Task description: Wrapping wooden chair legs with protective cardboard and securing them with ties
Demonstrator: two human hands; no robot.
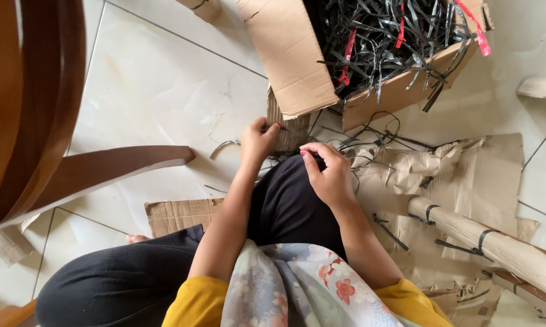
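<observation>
I sit on a tiled floor with one knee raised in black trousers [285,206]. My left hand [258,140] pinches the edge of a small piece of corrugated cardboard [288,134] held just past the knee. My right hand [327,172] rests on the knee with its fingers curled near the same cardboard; whether it grips anything is unclear. Thin black plastic straps [370,136] lie on the floor right beyond both hands.
An open cardboard box [291,54] full of black and red straps [388,36] lies ahead. Strapped paper-wrapped rolls [497,245] and torn brown paper [467,169] lie at right. A flat cardboard sheet [176,215] and a brown wooden chair frame [73,166] are at left.
</observation>
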